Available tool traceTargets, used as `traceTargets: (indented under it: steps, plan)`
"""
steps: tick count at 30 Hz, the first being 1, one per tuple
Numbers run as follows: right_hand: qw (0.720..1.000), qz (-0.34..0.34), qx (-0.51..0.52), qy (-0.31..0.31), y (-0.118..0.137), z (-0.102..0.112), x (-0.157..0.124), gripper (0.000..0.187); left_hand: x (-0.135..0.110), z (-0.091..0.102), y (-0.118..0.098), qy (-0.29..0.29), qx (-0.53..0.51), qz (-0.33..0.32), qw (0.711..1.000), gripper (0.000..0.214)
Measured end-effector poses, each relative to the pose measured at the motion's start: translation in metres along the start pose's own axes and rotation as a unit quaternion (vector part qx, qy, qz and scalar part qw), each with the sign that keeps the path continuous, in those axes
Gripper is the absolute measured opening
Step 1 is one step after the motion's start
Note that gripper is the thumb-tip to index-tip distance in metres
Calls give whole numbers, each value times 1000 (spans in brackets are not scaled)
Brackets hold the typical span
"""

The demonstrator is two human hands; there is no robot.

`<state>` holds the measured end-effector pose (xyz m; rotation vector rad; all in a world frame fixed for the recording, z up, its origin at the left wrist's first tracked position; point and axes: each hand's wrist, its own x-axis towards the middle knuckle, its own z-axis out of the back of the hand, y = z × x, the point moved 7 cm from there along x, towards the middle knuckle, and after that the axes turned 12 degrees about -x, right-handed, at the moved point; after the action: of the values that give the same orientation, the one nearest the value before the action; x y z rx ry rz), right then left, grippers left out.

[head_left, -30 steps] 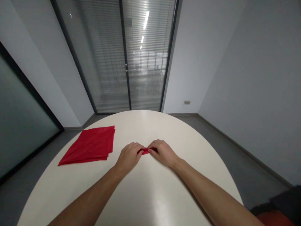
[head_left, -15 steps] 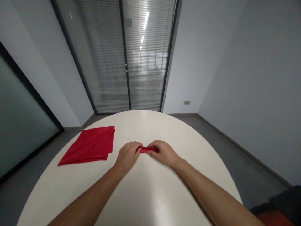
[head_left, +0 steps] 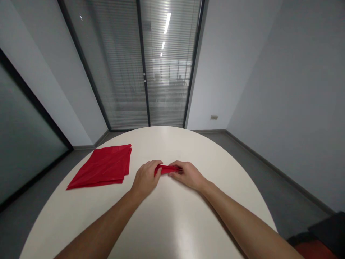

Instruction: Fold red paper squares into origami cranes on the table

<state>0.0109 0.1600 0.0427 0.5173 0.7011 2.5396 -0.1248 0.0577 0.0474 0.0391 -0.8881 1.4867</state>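
Observation:
Between my two hands is a narrow folded strip of thin red sheet (head_left: 167,169), paper or cloth; I cannot tell which. My left hand (head_left: 147,175) is closed on its left end, thumb in front and fingers behind. The right end sits in the pinch of my right hand (head_left: 187,174), partly hidden by the fingers. Pleat-like layers show along the strip's middle. Both hands are just over the table, near its centre. Left of them lies a flat stack of red sheets (head_left: 102,166), with slightly offset corners at its right side.
The round white table (head_left: 172,144) fills the space before me. Beyond it stands a glass partition with blinds (head_left: 126,79), and a grey wall (head_left: 293,108) is on the right. A dark and red chair (head_left: 320,237) shows at the lower right.
The strip's left end has loosened and spread a little, and my left fingers have lifted slightly around it. My right hand has hardly moved. The stack stays put.

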Motion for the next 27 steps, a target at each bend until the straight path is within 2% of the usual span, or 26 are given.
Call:
traceTargets:
  steps: [5,9,15,21,27]
  plan:
    - [997,-17,79,4,-8,-3,2,33,1,5,-5,-10,-29,2,1000,15]
    - [993,-22,116,0,-12,-4,4,34,1,3,-12,16,-49,-28,998,12]
    - [989,-39,141,3,-22,-6,4,33,-3,-3,-12,39,-64,-44,996,38]
    - [993,-14,114,8,-15,-3,1,23,-4,-8,-6,57,-59,-30,996,26]
    - [1000,28,5,-11,-6,2,2,6,-3,-11,-6,71,-45,-34,996,20]
